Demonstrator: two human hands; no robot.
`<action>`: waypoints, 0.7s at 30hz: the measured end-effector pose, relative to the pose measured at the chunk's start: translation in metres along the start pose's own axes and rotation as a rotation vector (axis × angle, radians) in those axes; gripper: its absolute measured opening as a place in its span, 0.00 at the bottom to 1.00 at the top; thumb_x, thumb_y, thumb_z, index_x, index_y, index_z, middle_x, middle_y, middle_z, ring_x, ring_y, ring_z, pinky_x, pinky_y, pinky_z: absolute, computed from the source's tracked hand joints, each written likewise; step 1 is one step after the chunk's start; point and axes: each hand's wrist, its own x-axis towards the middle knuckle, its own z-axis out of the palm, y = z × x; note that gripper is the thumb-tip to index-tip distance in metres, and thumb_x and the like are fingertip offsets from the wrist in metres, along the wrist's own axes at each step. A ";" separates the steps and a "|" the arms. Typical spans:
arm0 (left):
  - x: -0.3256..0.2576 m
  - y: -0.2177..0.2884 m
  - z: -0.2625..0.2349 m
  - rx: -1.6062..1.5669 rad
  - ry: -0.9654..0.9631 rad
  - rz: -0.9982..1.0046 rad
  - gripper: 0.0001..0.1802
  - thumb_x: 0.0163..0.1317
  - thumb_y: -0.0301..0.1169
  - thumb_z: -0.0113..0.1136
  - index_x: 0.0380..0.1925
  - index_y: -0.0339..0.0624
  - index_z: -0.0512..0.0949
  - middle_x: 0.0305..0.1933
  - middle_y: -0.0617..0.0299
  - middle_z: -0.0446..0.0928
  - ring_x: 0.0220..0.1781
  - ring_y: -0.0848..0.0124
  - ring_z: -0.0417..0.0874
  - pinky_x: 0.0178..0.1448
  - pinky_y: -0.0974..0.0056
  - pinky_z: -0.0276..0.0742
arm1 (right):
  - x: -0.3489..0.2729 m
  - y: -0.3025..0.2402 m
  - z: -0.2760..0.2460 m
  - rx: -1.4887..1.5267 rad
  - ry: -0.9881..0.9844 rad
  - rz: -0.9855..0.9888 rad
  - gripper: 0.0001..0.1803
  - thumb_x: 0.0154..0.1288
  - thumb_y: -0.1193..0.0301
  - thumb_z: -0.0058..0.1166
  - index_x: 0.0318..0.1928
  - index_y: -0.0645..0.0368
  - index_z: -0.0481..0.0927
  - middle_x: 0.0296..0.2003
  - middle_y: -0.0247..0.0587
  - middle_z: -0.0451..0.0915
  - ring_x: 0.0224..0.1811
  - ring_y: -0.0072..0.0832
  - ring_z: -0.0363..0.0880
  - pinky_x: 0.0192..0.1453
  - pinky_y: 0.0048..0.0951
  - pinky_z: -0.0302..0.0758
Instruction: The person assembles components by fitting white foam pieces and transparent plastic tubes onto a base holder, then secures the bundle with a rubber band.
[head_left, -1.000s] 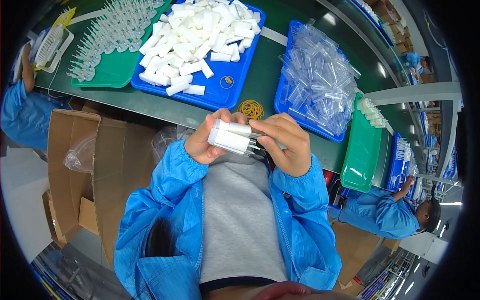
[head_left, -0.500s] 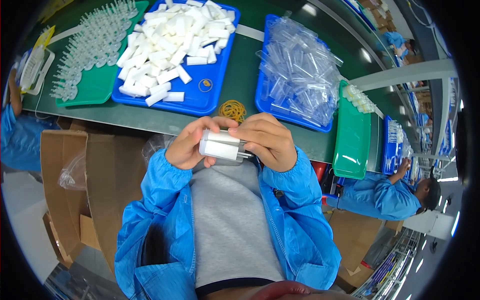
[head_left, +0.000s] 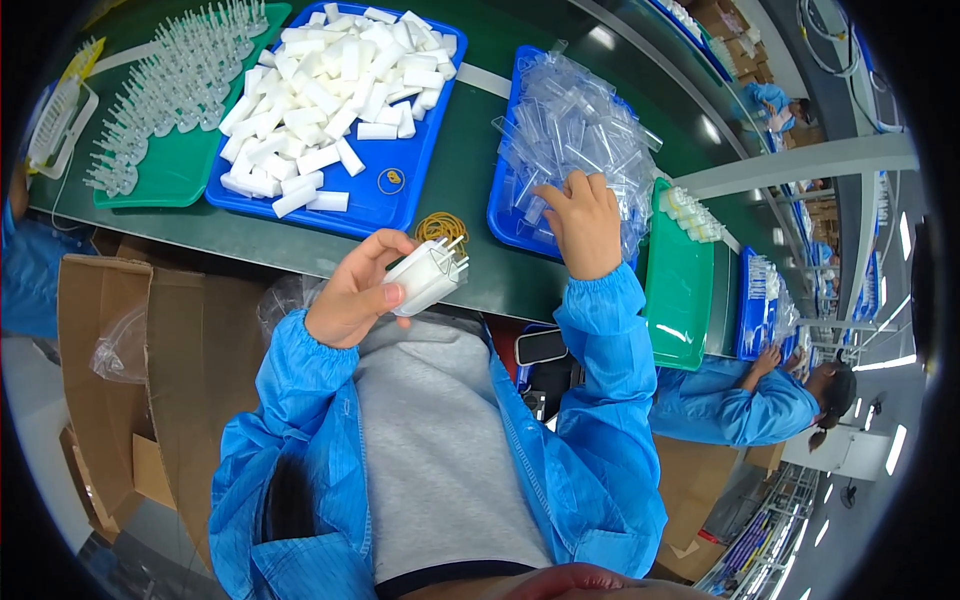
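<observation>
My left hand (head_left: 362,288) grips a small assembly of white blocks in clear plastic (head_left: 428,278), with several thin pins sticking out of its upper right end. Over the front edge of the right blue tray (head_left: 497,222) is my right hand (head_left: 583,225). Its bent fingers are apart, above clear plastic pieces (head_left: 570,130) heaped in that tray; nothing shows in them, and whether the tips touch a piece I cannot tell. Yellow rubber bands (head_left: 441,228) lie on the table just beyond the assembly.
A left blue tray (head_left: 385,205) bears white blocks (head_left: 340,85). Further left, a green tray (head_left: 165,185) carries clear round-based pieces with stems (head_left: 185,80). Another green tray (head_left: 675,320) stands at the right. Cardboard boxes (head_left: 105,380) sit below at left; a co-worker (head_left: 745,400) is at right.
My right hand has left the assembly and moved right and forward to the tray of clear pieces. My left hand keeps the assembly, now tilted with its pins pointing up and right.
</observation>
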 end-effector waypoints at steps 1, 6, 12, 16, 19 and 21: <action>0.000 0.000 0.000 -0.003 0.007 0.010 0.26 0.55 0.33 0.64 0.52 0.46 0.64 0.57 0.60 0.67 0.51 0.71 0.76 0.35 0.72 0.79 | 0.002 0.000 0.000 0.002 0.000 -0.012 0.15 0.45 0.74 0.59 0.37 0.47 0.82 0.29 0.34 0.67 0.38 0.34 0.67 0.39 0.33 0.65; -0.001 0.003 0.008 0.020 0.007 0.046 0.29 0.54 0.26 0.65 0.55 0.42 0.65 0.56 0.60 0.68 0.50 0.70 0.76 0.36 0.70 0.79 | 0.002 0.004 -0.011 -0.005 0.055 -0.046 0.14 0.43 0.72 0.64 0.35 0.49 0.79 0.40 0.33 0.74 0.47 0.35 0.69 0.44 0.35 0.66; 0.002 0.009 0.016 0.170 0.041 0.129 0.27 0.50 0.18 0.65 0.53 0.37 0.70 0.55 0.60 0.67 0.54 0.68 0.73 0.43 0.68 0.80 | -0.006 -0.028 -0.055 0.613 0.074 -0.015 0.15 0.46 0.72 0.66 0.37 0.59 0.79 0.38 0.41 0.79 0.41 0.38 0.76 0.44 0.34 0.70; 0.004 0.006 0.017 0.332 0.030 0.237 0.26 0.49 0.16 0.65 0.51 0.35 0.72 0.54 0.60 0.66 0.57 0.67 0.71 0.51 0.66 0.80 | 0.003 -0.044 -0.070 0.767 0.089 -0.101 0.16 0.47 0.71 0.67 0.39 0.60 0.81 0.32 0.40 0.78 0.36 0.36 0.75 0.39 0.32 0.71; 0.003 0.007 0.017 0.347 0.025 0.243 0.25 0.49 0.15 0.65 0.50 0.35 0.73 0.53 0.60 0.65 0.58 0.67 0.70 0.56 0.64 0.78 | 0.007 -0.047 -0.066 0.728 0.124 -0.173 0.17 0.46 0.70 0.67 0.40 0.58 0.82 0.31 0.38 0.77 0.35 0.35 0.74 0.38 0.31 0.71; 0.003 0.007 0.016 0.361 0.031 0.240 0.25 0.49 0.16 0.65 0.50 0.36 0.73 0.54 0.59 0.65 0.59 0.66 0.70 0.56 0.64 0.78 | 0.007 -0.049 -0.065 0.716 0.119 -0.208 0.17 0.46 0.70 0.67 0.40 0.57 0.82 0.30 0.37 0.76 0.34 0.34 0.73 0.38 0.31 0.71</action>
